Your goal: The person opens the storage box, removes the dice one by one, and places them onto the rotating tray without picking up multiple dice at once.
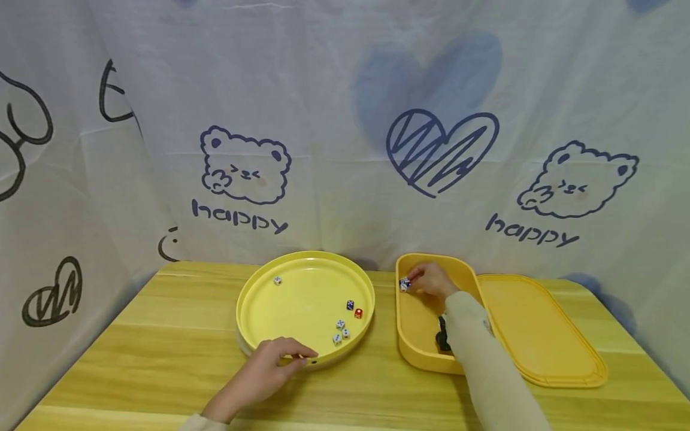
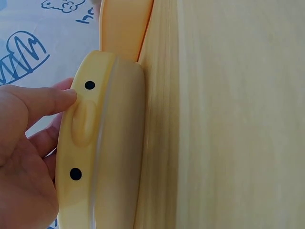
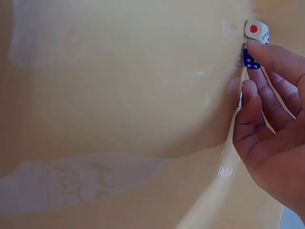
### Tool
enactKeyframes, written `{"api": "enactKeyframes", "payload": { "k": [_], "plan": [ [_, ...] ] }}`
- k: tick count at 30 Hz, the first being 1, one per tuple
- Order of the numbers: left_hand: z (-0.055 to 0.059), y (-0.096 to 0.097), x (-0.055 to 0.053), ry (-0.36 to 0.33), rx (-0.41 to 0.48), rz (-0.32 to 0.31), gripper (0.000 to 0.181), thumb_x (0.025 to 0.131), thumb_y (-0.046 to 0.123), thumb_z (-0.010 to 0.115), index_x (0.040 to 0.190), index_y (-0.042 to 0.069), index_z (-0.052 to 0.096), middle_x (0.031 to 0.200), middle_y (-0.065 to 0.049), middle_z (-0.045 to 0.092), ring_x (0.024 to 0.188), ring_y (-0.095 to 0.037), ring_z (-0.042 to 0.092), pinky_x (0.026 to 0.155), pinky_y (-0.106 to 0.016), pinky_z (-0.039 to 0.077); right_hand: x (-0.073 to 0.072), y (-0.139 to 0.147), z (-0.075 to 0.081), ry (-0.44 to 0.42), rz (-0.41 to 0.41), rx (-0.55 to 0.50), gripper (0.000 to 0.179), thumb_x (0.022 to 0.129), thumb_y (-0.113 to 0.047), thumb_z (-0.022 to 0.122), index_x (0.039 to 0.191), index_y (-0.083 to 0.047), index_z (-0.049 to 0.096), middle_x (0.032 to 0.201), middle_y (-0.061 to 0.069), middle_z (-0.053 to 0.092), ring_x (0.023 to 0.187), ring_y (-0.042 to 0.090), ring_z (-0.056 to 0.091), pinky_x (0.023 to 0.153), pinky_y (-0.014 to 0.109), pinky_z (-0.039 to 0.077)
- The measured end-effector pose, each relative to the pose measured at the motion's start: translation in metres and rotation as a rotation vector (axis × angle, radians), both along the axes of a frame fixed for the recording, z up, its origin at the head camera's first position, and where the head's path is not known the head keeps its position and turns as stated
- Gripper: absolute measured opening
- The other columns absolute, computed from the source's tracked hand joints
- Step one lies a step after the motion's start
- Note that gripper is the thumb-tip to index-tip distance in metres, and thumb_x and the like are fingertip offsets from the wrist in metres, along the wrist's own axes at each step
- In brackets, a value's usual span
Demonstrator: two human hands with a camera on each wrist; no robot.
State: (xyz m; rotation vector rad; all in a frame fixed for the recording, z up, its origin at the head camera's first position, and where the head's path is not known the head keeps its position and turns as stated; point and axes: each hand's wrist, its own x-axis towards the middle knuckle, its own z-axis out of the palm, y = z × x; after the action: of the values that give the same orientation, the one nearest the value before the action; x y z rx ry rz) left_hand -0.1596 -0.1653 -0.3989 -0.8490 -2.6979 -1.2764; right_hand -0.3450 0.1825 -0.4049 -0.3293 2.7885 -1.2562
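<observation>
My left hand [image 1: 269, 365] grips the near rim of a round yellow tray [image 1: 302, 258]; in the left wrist view its thumb lies on the outer side, between two black dots. On the tray lie a blue die [image 1: 350, 305], a red die [image 1: 358, 313] and several white dice [image 1: 340, 324]. Inside the orange-yellow box [image 1: 412, 353], my right hand [image 1: 433, 279] pinches a dark blue die [image 3: 250, 61] at the left wall. Right beside that die, a white die [image 3: 256, 30] shows one red pip. The fingers partly hide both dice.
A black object [image 1: 443, 336] lies in the near part of the box, partly behind the right sleeve [image 1: 480, 353]. The box's flat lid [image 1: 544, 329] lies to its right on the wooden table [image 1: 162, 335]. A printed cloth [image 1: 334, 197] hangs behind.
</observation>
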Motion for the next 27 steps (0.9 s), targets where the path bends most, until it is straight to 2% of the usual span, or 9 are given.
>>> {"api": "enactKeyframes", "payload": {
  "k": [6,13,20,27],
  "plan": [
    [0.0006,0.0003,0.0009,0.008,-0.002,0.002,0.017,0.090,0.003,0.066,0.103,0.012,0.074,0.098,0.006,0.071,0.092,-0.013,0.063,0.079,-0.030,0.052,-0.0025,-0.0009,-0.0028,0.014,-0.006,0.018,0.021,0.072,0.008,0.074,0.090,0.010,0.064,0.079,0.011,0.064,0.070,0.016,0.054,0.060,0.022,0.044],
    [0.0004,0.0003,0.0012,-0.002,0.000,0.001,0.017,0.091,0.004,0.065,0.103,0.011,0.074,0.098,0.006,0.071,0.091,-0.012,0.062,0.079,-0.029,0.052,-0.0027,-0.0002,-0.0051,-0.001,-0.034,0.051,0.019,0.073,0.006,0.076,0.088,0.007,0.064,0.082,0.011,0.064,0.071,0.019,0.054,0.060,0.025,0.045],
    [-0.0008,0.0000,0.0012,0.008,0.004,0.004,0.017,0.090,0.002,0.065,0.102,0.011,0.074,0.097,0.006,0.071,0.091,-0.012,0.062,0.079,-0.029,0.052,-0.0012,0.0021,-0.0042,0.038,-0.006,0.078,0.013,0.073,0.002,0.077,0.082,0.005,0.067,0.077,0.007,0.064,0.065,0.015,0.049,0.057,0.025,0.042],
    [0.0000,-0.0005,0.0017,-0.002,-0.001,0.000,0.017,0.091,0.003,0.065,0.103,0.011,0.074,0.098,0.005,0.071,0.092,-0.013,0.062,0.079,-0.029,0.052,0.0013,0.0034,-0.0039,0.055,0.027,0.092,0.012,0.075,0.001,0.076,0.084,0.006,0.069,0.075,0.005,0.065,0.062,0.013,0.048,0.056,0.024,0.041]
  ]
}}
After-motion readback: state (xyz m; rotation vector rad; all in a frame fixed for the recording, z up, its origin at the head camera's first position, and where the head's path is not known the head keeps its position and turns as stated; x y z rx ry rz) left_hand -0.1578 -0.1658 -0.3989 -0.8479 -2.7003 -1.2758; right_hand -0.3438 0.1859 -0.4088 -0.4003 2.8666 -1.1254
